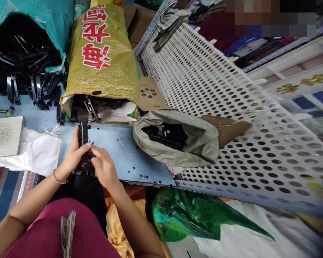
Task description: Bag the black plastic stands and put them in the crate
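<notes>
My left hand (73, 156), with a beaded bracelet on its wrist, is closed around a long black plastic part (83, 133) near the front edge of the blue table (115, 139). The part points away from me. My right hand (105, 168) meets it from the right, fingers bent and close together against its side. A thin dark sliver shows by those fingertips, too small to name. Just beyond the part lies the mouth of a yellow woven sack (103, 80), with similar black parts (90, 109) inside.
A teal sack (57, 32) spills black parts (37, 89) at the left. There, a pale board (17, 136) holding tiny bits rests by a white plastic bag (44, 150). On the right, a grey sack (150, 150) of black pieces leans near a white perforated panel (204, 79).
</notes>
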{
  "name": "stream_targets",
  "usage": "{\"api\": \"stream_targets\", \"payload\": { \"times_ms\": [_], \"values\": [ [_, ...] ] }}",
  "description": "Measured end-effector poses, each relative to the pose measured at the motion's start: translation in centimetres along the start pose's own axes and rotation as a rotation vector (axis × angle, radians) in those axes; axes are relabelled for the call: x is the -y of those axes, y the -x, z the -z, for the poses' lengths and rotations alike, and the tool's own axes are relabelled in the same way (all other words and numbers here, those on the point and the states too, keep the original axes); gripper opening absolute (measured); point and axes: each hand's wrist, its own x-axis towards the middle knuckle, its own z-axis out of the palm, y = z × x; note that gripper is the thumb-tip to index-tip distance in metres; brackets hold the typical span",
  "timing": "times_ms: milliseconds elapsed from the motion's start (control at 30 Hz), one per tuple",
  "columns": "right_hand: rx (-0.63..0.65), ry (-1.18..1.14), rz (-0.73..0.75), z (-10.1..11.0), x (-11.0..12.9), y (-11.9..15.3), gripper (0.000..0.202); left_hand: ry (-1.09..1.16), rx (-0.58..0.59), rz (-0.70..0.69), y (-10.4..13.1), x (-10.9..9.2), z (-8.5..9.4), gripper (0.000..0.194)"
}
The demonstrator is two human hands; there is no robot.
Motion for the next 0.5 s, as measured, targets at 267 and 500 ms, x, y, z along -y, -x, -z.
{"api": "stream_targets", "payload": {
  "times_ms": [267, 500],
  "values": [
    [0.058, -0.043, -0.106, 0.1, -2.4, -5.4, 0.042, 0.129, 0.132, 0.138, 3.0, -1.6, 0.8, 0.086],
    [0.191, -0.094, -0.041, -1.3, 0.5, -1.5, 0.046, 0.049, -0.039, 0.051, 1.3, -2.2, 1.6, 0.066]
  ]
}}
